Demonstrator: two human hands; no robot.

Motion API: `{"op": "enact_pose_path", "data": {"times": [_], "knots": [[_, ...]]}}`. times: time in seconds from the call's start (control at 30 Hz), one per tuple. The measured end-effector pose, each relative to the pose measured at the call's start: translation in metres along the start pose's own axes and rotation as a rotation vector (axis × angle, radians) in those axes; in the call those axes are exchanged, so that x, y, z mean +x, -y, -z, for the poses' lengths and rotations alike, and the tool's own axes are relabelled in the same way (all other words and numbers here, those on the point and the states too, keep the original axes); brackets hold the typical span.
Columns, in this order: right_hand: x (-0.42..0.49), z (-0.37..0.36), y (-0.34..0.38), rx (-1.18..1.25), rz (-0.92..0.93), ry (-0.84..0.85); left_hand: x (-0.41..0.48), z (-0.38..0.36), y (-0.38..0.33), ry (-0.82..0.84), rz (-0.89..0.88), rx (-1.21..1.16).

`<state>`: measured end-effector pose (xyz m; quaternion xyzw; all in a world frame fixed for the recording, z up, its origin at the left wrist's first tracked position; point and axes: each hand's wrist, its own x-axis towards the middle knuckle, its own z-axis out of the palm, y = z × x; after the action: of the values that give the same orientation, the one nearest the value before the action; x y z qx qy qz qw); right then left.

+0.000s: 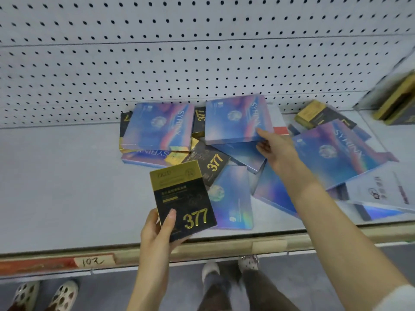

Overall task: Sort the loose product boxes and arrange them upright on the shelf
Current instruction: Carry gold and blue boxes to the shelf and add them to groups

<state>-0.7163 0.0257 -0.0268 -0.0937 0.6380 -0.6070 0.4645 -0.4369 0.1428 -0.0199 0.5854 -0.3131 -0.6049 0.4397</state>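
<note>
- Black and gold card, stamped with big numerals: the held 377 box (184, 198) sits in the left hand (157, 227), thumb laid across its front and fingers curled behind. It is held nearly upright, just over the front lip of the shelf (67, 176).
- The right hand (276, 149) reaches to the back of the heap and pinches the near corner of a blue SYRINX box (235, 118), thumb on the top face and fingers tucked beneath. That box lies tilted on others, close to the pegboard (157, 52).
- The remainder lie jumbled mid-shelf: a left blue box (159, 125), a front blue box (233, 196), a right blue box (334, 149), and a second 377 box (213, 163) wedged among them.
- To my eye this is the sorting stage, one kind in each hand, with nothing from the heap stood up yet.
- The next move, I'd judge, calls for lifting the blue box clear without dragging its neighbours along. Each kind would then be stood on edge against the pegboard.
</note>
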Motion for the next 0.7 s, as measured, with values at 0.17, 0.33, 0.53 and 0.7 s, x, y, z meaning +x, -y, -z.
{"op": "enact_pose_path", "data": {"times": [0.17,0.33,0.53,0.7], "knots": [[-0.021,0.013,0.009,0.117,0.166,0.03,0.004,0.002,-0.014,0.006,-0.074,-0.012],[-0.049,0.084,0.037,0.192,0.279,0.021,-0.005,-0.028,-0.011,0.027,-0.135,0.012],[-0.088,0.202,0.071,0.152,0.385,-0.187,-0.048,-0.116,0.01,0.206,-0.265,0.153],[-0.119,0.316,0.085,0.06,0.399,-0.197,-0.118,-0.212,0.04,0.383,-0.305,0.278]]}}
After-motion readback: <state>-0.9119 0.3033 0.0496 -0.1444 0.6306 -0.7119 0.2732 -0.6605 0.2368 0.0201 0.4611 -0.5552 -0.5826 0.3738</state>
